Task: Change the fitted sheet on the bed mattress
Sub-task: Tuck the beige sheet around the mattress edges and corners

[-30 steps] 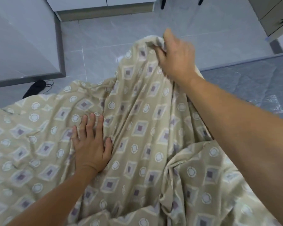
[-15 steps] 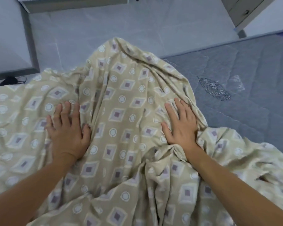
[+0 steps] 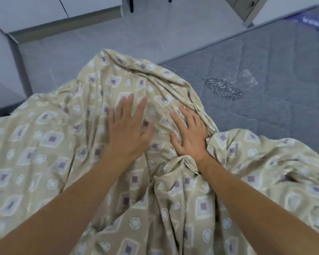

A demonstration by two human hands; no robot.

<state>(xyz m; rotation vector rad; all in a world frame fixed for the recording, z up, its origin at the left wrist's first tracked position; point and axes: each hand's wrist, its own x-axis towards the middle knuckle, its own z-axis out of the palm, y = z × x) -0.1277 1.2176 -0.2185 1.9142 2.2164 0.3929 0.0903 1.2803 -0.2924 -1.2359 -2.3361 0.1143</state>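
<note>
Sheet only partly spread.
Left hand [image 3: 126, 132] and right hand [image 3: 191, 134] press flat-fingered on the bunched sheet [image 3: 50, 142]; bare mattress [image 3: 276, 74] beyond the right hand.

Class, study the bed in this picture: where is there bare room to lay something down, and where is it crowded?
Free: the grey mattress on the right, bordered by the bunched sheet and the tiled floor. Crowded: the middle and left, where the sheet lies rumpled under the left hand and right hand.
</note>
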